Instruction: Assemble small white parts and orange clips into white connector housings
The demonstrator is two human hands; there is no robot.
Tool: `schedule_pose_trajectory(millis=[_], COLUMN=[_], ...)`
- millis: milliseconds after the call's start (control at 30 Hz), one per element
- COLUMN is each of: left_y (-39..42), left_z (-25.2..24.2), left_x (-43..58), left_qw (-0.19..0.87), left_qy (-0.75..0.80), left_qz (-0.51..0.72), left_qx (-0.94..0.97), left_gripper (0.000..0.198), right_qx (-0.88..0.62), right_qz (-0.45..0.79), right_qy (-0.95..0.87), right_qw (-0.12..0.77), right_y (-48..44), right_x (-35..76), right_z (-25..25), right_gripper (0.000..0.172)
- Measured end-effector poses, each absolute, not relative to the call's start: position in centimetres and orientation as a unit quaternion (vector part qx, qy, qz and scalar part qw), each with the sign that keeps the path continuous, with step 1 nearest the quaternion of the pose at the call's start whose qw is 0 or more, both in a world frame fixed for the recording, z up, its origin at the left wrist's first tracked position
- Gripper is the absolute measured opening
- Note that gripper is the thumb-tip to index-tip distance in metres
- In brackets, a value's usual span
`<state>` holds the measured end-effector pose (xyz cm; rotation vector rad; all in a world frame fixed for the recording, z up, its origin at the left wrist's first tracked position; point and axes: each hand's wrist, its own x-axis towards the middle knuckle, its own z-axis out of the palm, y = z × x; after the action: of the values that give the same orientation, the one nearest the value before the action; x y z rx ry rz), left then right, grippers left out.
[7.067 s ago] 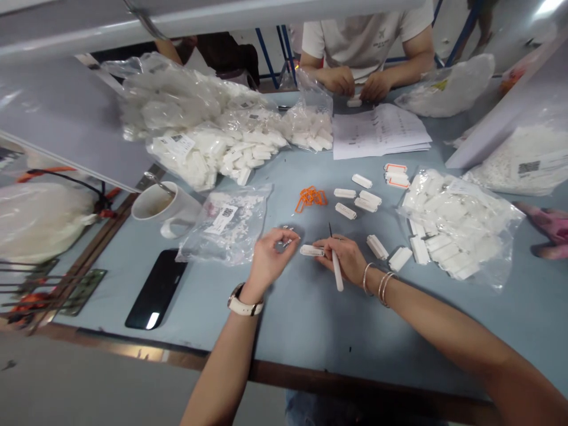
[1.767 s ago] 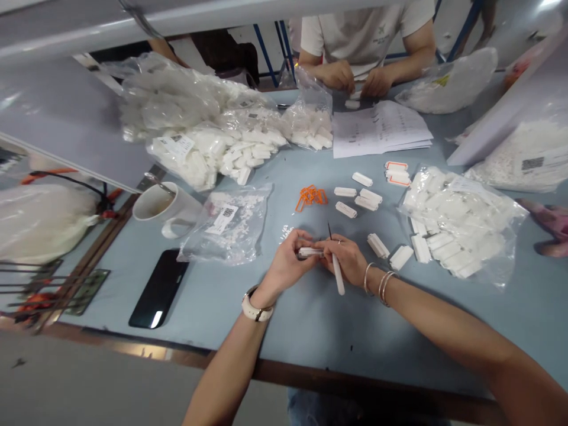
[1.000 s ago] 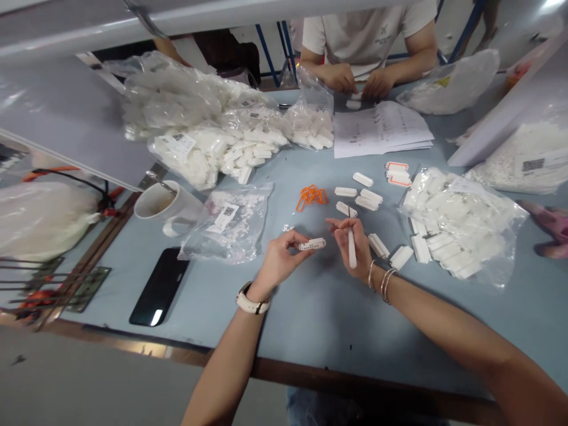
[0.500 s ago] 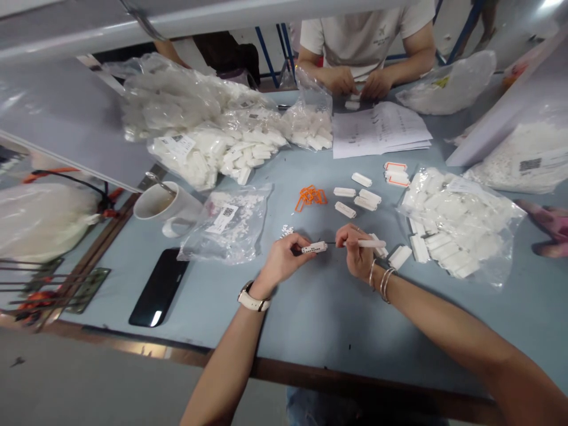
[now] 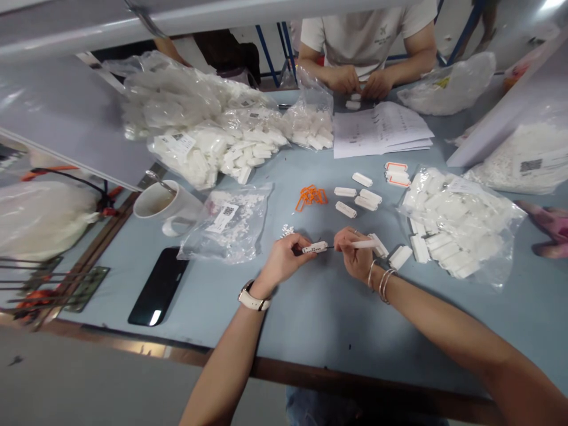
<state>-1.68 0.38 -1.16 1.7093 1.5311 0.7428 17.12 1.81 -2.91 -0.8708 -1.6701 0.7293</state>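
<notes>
My left hand (image 5: 288, 257) pinches a small white plastic housing (image 5: 315, 247) with a row of dark holes along its side. A white-handled tool (image 5: 364, 243) with a thin dark shaft is gripped in my right hand (image 5: 352, 254). The shaft points left and its tip meets the right end of the housing; whether it goes inside cannot be made out. Tiny white parts (image 5: 287, 231) lie just beyond my left fingers. Orange rectangular frames (image 5: 311, 198) are heaped farther back. Several similar white housings (image 5: 346, 209) lie to the right of them.
A clear bag of white housings (image 5: 461, 219) spills open at the right. On the left are a mug (image 5: 166, 207), a phone (image 5: 158, 287) and a bag of tiny parts (image 5: 228, 225). Bulky bags (image 5: 199, 130) and papers (image 5: 381, 130) lie farther back. A co-worker's hands (image 5: 359, 83) work opposite.
My right hand and the tool have shifted slightly left, and the tool's handle has tilted a little. The housing stays in my left hand, nearly unmoved.
</notes>
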Motion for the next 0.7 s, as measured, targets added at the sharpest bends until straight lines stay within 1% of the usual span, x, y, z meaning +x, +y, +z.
schedule_pose_trajectory(millis=[233, 500, 700], left_y=[0.42, 0.45, 0.39], left_z=[-1.3, -1.34, -1.34], left_x=[-1.81, -1.8, -1.78], left_qw=[0.348, 0.344, 0.348], left_qy=[0.607, 0.609, 0.603], left_qz=[0.276, 0.27, 0.272], left_qx=[0.659, 0.661, 0.664], left_gripper=[0.016, 0.017, 0.018], right_qx=[-0.374, -0.418, -0.46], right_qz=[0.295, 0.261, 0.209], right_qy=[-0.703, -0.709, -0.729], right_qw=[0.528, 0.505, 0.461], right_y=[1.82, 1.81, 1.91], right_x=[16.96, 16.74, 16.4], right_z=[-2.96, -2.18, -2.29], right_gripper=[0.045, 0.05, 0.053])
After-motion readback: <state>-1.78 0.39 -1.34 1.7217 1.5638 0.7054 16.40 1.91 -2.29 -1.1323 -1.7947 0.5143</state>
